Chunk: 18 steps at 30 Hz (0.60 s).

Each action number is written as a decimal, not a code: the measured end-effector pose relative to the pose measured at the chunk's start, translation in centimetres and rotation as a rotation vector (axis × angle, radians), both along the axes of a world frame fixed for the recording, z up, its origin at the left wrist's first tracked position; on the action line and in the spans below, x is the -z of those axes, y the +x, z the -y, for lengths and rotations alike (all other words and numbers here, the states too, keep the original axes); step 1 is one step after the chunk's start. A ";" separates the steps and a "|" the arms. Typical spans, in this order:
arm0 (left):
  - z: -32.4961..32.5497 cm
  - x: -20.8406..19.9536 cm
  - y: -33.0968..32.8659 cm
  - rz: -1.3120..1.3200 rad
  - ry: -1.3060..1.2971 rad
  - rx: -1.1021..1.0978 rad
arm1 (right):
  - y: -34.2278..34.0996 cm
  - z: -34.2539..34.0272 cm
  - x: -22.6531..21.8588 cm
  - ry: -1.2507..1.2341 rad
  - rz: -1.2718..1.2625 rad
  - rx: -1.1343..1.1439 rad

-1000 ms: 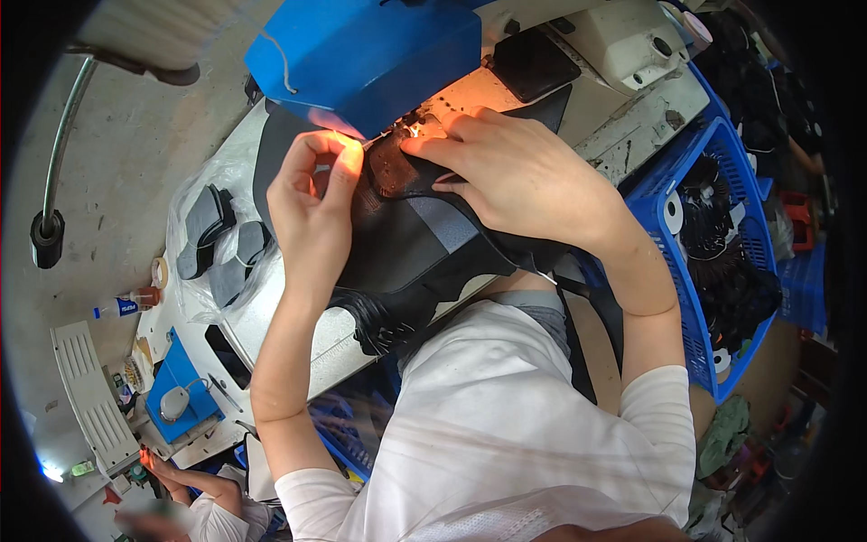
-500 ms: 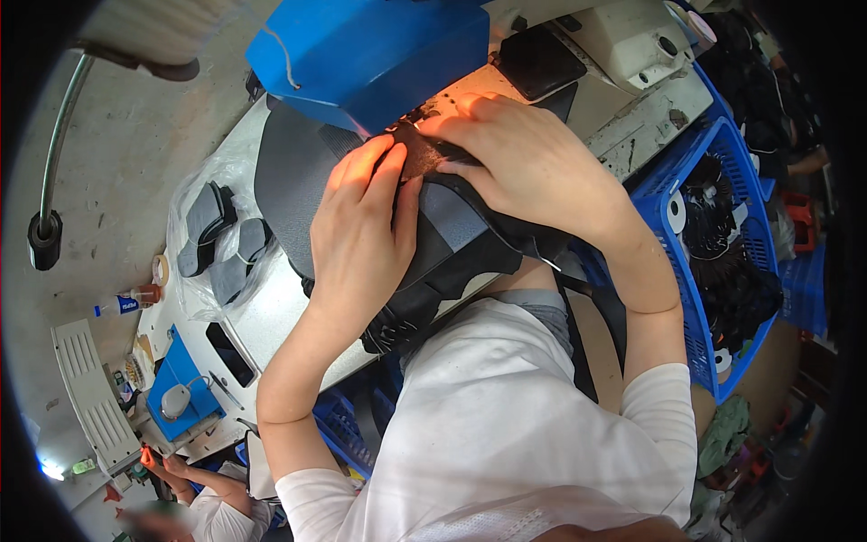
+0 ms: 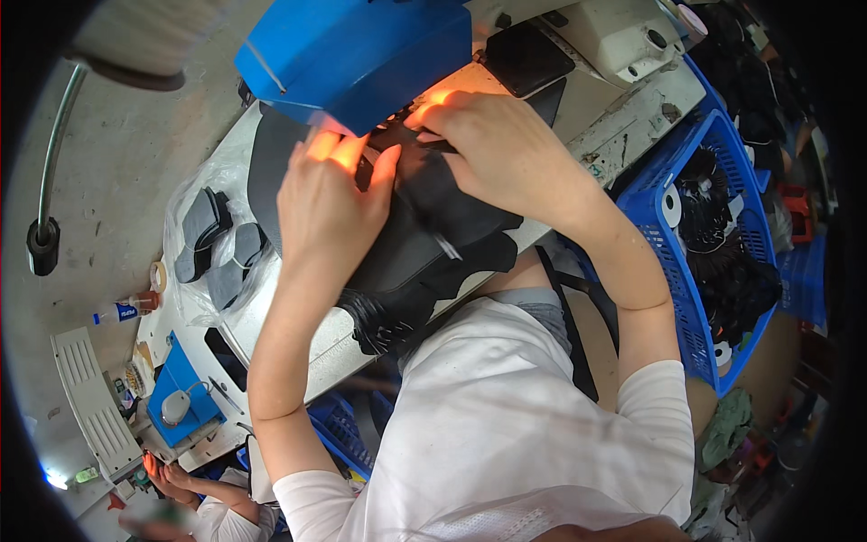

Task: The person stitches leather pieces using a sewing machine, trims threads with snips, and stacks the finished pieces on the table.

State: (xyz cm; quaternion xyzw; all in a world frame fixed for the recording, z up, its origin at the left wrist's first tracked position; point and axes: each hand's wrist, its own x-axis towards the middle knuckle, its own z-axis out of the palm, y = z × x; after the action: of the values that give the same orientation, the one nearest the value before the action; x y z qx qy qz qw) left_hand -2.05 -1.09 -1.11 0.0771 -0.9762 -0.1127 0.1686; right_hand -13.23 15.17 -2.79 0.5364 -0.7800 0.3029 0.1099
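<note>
Under the blue machine housing (image 3: 361,68), in an orange light, both my hands work at a black leather-like piece (image 3: 429,194). My left hand (image 3: 330,203) grips its left part with bent fingers and the thumb apart; the fingertips are partly hidden by the housing. My right hand (image 3: 506,154) holds the far right part between thumb and curled fingers. A wide dark grey sheet or pad (image 3: 265,167) lies beneath at the left. Toward my lap hangs a bundle of black pieces (image 3: 384,321) with white thread ends along the table edge.
To the left, a clear plastic bag (image 3: 194,289) holds grey and black padded pieces. A blue basket (image 3: 718,352) with black pieces and white spools stands at the right. A black flat tray (image 3: 528,59) sits behind my right hand. Another person's hands (image 3: 167,479) show at lower left.
The black piece has been turned and shifted, so the grey patch on it no longer shows. My left hand has moved left, and its thumb stands further from the fingers.
</note>
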 end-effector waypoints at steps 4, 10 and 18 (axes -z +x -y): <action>3.7 0.1 -1.4 -0.044 0.142 0.160 | 0.8 -0.3 -0.1 -0.010 0.000 -0.014; 11.2 1.5 -2.3 0.189 0.479 0.171 | 2.7 -2.1 -1.4 0.035 0.114 -0.079; 5.3 0.4 4.8 0.159 -0.165 -0.253 | 3.5 -1.7 -1.0 0.212 -0.103 0.055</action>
State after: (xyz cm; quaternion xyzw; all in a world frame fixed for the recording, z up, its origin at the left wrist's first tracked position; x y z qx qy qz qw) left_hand 2.76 -6.37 -1.47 0.1940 -0.9749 -0.0036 0.1092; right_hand -9.77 16.89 -1.76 0.5382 -0.8155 0.1875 0.1009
